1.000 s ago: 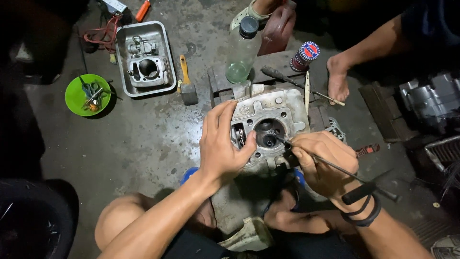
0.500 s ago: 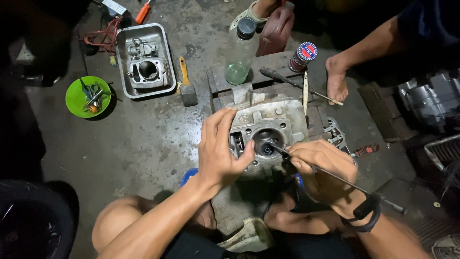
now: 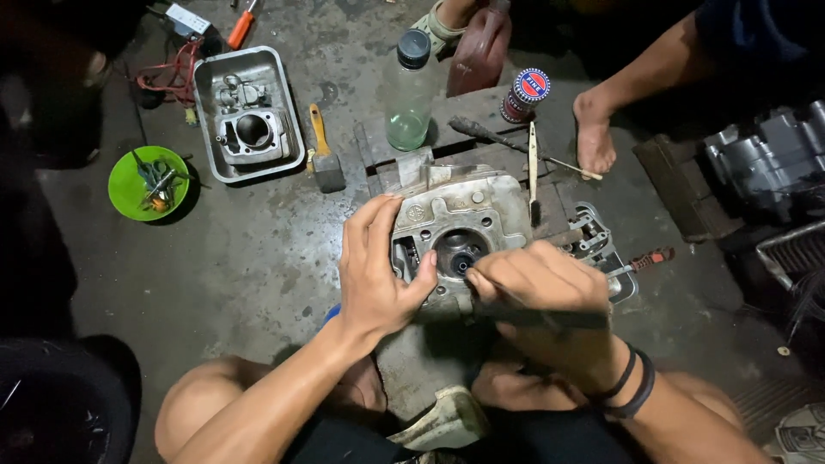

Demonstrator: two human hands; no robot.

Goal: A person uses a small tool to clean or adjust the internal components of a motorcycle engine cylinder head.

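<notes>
A grey metal engine cylinder head (image 3: pixel 468 215) lies on a wooden block (image 3: pixel 447 125) in front of me. My left hand (image 3: pixel 375 271) grips its left side, thumb pressed near the round central chamber. My right hand (image 3: pixel 541 288) is closed around a thin dark rod-like tool (image 3: pixel 550 318). The tool's tip sits at the valve inside the chamber. Its handle runs out to the right, blurred.
A metal tray (image 3: pixel 245 112) with an engine cylinder sits at upper left, beside a green bowl (image 3: pixel 146 182) of small parts. A paintbrush (image 3: pixel 325 163), a clear bottle (image 3: pixel 408 90), a red-capped can (image 3: pixel 524 94) and screwdrivers lie around. Another person's foot (image 3: pixel 595 137) rests at upper right.
My right hand has moved left and up toward the chamber, and the tool now lies flatter. My left hand keeps its grip on the cylinder head.
</notes>
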